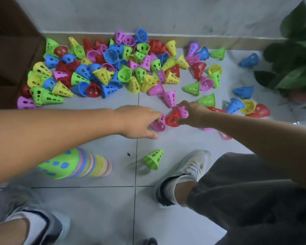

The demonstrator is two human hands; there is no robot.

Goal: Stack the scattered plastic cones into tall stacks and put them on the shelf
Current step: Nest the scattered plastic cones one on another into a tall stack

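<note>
Many perforated plastic cones in green, yellow, blue, red and pink lie in a heap (102, 68) on the grey tiled floor by the wall. My left hand (136, 121) grips a pink cone (158, 123) at the floor. My right hand (193, 114) holds a small pink cone (182, 111), with a red cone (172, 119) lying right against it. A stack of nested cones (74, 164), green on the outside, lies on its side under my left forearm. A single green cone (153, 159) lies near my right foot.
A brown cardboard box (12, 50) stands at the left against the wall. A leafy green plant (293, 55) fills the right edge. Loose cones (244, 91) spread to the right. My two feet in pale shoes (191, 167) are planted on the tiles.
</note>
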